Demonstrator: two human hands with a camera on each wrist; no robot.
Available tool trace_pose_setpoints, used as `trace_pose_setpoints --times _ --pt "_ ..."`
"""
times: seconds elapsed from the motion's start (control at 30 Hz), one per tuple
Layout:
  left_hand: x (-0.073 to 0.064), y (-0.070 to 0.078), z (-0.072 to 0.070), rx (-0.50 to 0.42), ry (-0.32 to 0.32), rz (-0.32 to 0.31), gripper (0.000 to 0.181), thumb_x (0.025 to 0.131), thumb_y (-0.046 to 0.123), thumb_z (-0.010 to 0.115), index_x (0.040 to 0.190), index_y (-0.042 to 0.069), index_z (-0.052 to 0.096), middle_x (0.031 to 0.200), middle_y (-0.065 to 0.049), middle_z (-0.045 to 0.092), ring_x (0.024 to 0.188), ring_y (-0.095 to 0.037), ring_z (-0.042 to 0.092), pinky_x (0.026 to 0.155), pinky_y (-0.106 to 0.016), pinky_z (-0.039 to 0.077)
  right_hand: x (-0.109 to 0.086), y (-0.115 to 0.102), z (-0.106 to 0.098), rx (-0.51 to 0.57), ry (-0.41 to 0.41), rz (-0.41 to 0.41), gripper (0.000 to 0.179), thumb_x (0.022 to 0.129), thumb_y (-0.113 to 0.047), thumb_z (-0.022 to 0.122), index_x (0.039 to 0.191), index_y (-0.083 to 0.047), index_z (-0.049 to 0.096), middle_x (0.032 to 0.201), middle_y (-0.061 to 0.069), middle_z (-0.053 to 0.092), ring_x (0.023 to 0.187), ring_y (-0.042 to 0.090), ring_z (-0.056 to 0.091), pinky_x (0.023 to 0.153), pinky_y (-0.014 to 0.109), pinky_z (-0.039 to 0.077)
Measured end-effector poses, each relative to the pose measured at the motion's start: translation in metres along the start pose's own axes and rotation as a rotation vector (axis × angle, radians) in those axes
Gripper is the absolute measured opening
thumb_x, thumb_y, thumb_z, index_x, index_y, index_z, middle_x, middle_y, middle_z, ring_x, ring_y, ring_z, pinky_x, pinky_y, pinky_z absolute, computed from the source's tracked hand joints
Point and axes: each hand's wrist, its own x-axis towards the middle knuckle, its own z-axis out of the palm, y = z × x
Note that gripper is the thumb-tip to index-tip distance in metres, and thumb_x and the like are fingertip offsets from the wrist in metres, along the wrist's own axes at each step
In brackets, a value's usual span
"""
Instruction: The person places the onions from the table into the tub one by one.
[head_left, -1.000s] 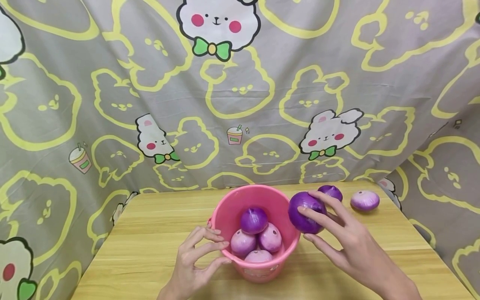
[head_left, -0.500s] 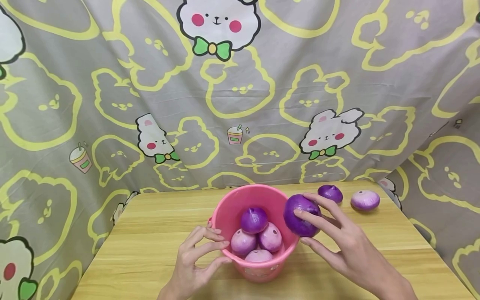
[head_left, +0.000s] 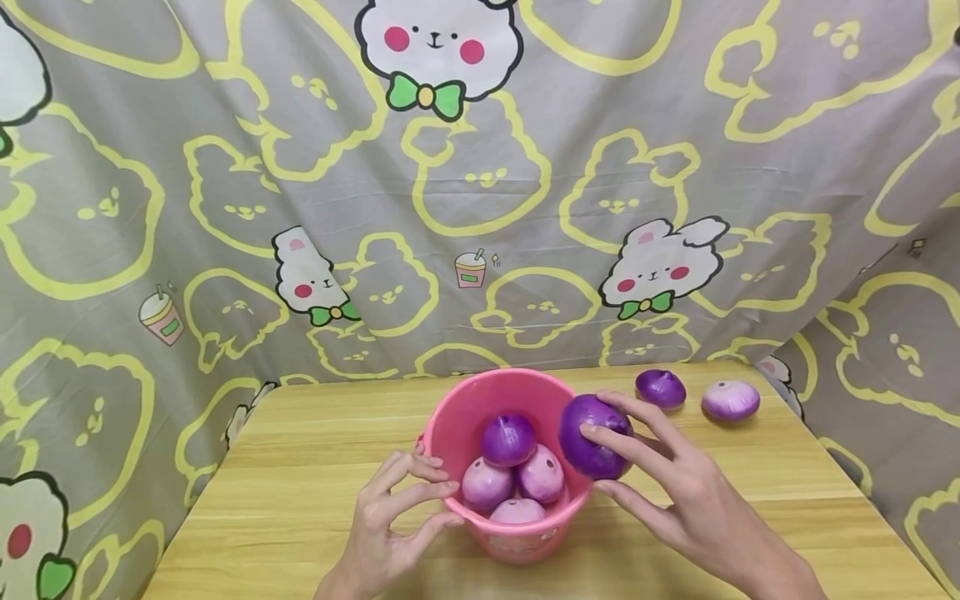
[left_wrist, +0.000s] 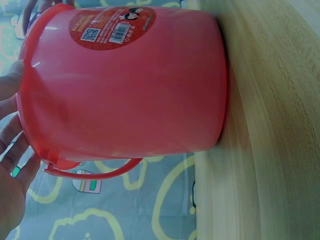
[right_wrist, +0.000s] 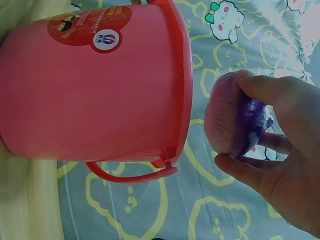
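A pink bucket stands upright on the wooden table, with several purple and pale-purple onions inside. My left hand holds the bucket's left rim between thumb and fingers; in the left wrist view its fingers lie along that rim. Over the right rim, a dark purple onion is gripped by the fingertips and thumb of my right hand. The right wrist view shows this onion just beyond the bucket's mouth, apart from the rim, its underside paler.
Two more onions lie at the table's back right: a dark purple onion and a pale-purple onion. A patterned grey curtain hangs behind the table. The bucket's handle hangs along its far side.
My right hand has moved left and slightly down with the onion, from beside the bucket to over its right rim. My left hand and the bucket have stayed put.
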Motion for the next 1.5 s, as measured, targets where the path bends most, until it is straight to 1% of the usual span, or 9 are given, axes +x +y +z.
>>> trace_pose_setpoints --times 0.17,0.43,0.6,0.8,0.93,1.07,1.27,1.33,1.5 --pt "0.002 0.001 0.000 0.001 0.000 -0.004 0.022 0.088 0.023 0.083 0.100 0.005 0.078 0.095 -0.011 0.069 0.095 -0.028 0.064 0.097 -0.033 0.052 0.000 -0.002 0.004 0.031 -0.004 -0.008 0.046 0.104 -0.043 0.058 0.135 -0.011 0.067 0.145 0.020 0.052 0.125 0.022 0.057 0.105 0.014 0.043" --pt "0.004 0.002 0.000 0.002 0.001 -0.005 0.021 0.089 0.022 0.082 0.100 0.005 0.078 0.095 -0.011 0.068 0.094 -0.029 0.064 0.097 -0.033 0.051 0.006 -0.008 0.009 0.088 0.001 -0.062 0.044 0.104 -0.037 0.060 0.134 -0.006 0.066 0.143 0.023 0.053 0.126 0.026 0.058 0.107 0.018 0.043" --pt "0.006 0.003 0.000 0.008 0.001 -0.006 0.022 0.089 0.023 0.083 0.100 0.005 0.078 0.095 -0.011 0.068 0.094 -0.029 0.064 0.098 -0.032 0.051 0.007 -0.008 0.009 0.086 -0.013 -0.050 0.044 0.104 -0.039 0.060 0.135 -0.008 0.066 0.144 0.021 0.053 0.125 0.025 0.059 0.107 0.017 0.044" --pt "0.008 0.006 -0.001 0.012 0.001 -0.006 0.021 0.090 0.023 0.081 0.099 0.005 0.078 0.094 -0.012 0.068 0.094 -0.028 0.064 0.097 -0.032 0.051 0.006 -0.006 0.012 0.074 -0.046 -0.015 0.046 0.102 -0.042 0.062 0.137 -0.013 0.065 0.147 0.017 0.051 0.127 0.026 0.058 0.107 0.017 0.043" --pt "0.010 0.006 -0.001 0.013 0.000 -0.005 0.021 0.090 0.023 0.081 0.099 0.005 0.077 0.094 -0.011 0.068 0.095 -0.027 0.064 0.096 -0.033 0.052 0.007 -0.005 0.014 0.085 -0.067 -0.004 0.046 0.101 -0.042 0.064 0.138 -0.015 0.065 0.148 0.015 0.050 0.127 0.025 0.057 0.109 0.018 0.042" --pt "0.009 0.006 -0.001 0.014 -0.002 -0.007 0.020 0.090 0.023 0.081 0.099 0.005 0.077 0.094 -0.011 0.068 0.094 -0.028 0.064 0.095 -0.034 0.052 0.008 -0.005 0.017 0.099 -0.089 0.011 0.047 0.101 -0.042 0.064 0.140 -0.016 0.063 0.149 0.013 0.050 0.128 0.023 0.056 0.109 0.017 0.042" --pt "0.008 0.006 -0.001 0.020 -0.002 -0.011 0.021 0.090 0.024 0.081 0.099 0.005 0.078 0.094 -0.011 0.068 0.094 -0.027 0.064 0.095 -0.033 0.052 0.009 -0.006 0.019 0.105 -0.122 0.040 0.052 0.096 -0.039 0.073 0.143 -0.019 0.060 0.149 0.007 0.051 0.129 0.021 0.056 0.107 0.014 0.042" --pt "0.007 0.006 -0.002 0.020 -0.002 -0.013 0.020 0.090 0.024 0.081 0.099 0.006 0.078 0.094 -0.011 0.068 0.094 -0.027 0.064 0.095 -0.033 0.052 0.010 -0.006 0.020 0.105 -0.125 0.038 0.053 0.095 -0.037 0.075 0.143 -0.020 0.060 0.149 0.006 0.051 0.128 0.020 0.057 0.106 0.014 0.042" --pt "0.007 0.007 -0.002 0.017 -0.002 -0.019 0.020 0.090 0.024 0.081 0.099 0.006 0.078 0.094 -0.010 0.068 0.094 -0.028 0.064 0.096 -0.033 0.052 0.013 -0.006 0.023 0.113 -0.122 0.029 0.052 0.095 -0.036 0.076 0.142 -0.020 0.061 0.149 0.006 0.051 0.126 0.020 0.057 0.105 0.013 0.043"
